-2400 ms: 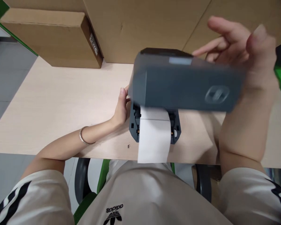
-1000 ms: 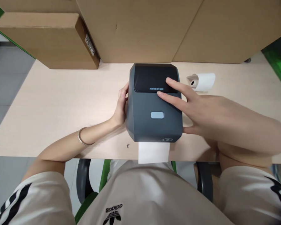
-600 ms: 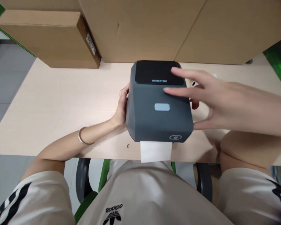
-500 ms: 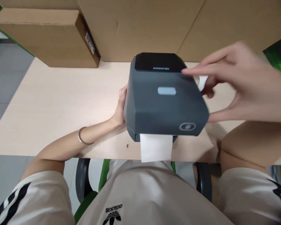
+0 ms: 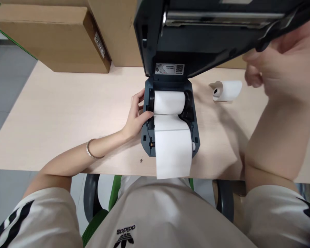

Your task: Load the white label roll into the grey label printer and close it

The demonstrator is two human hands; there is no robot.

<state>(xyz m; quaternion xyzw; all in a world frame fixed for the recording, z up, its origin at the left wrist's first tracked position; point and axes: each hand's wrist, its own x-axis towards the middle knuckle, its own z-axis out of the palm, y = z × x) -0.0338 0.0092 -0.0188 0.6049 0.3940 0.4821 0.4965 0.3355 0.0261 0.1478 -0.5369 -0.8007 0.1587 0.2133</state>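
Observation:
A dark grey label printer [image 5: 147, 132] stands on the table with its lid [image 5: 186, 41] swung up. Inside lies a roll of white labels [image 5: 169, 102], and its strip [image 5: 173, 151] runs out over the front toward me. My left hand [image 5: 137, 115] grips the left wall of the base, thumb hooked over the rim beside the roll. High on the right, my right hand [image 5: 289, 62] is closed at the right edge of the raised lid; part of its fingers is hidden behind the lid.
A small white paper roll [image 5: 231, 90] lies right of the printer. Back left on the table [image 5: 67, 113] stands a cardboard box [image 5: 51, 44], with larger cardboard [image 5: 119, 34] behind. A tiny dark scrap [image 5: 141, 160] is near the front edge. Chair armrests [image 5: 91, 196] flank me.
The lid has gone from down to raised, with my right hand lifting it up and to the right. My left thumb now shows over the base's rim. The label roll has come into sight.

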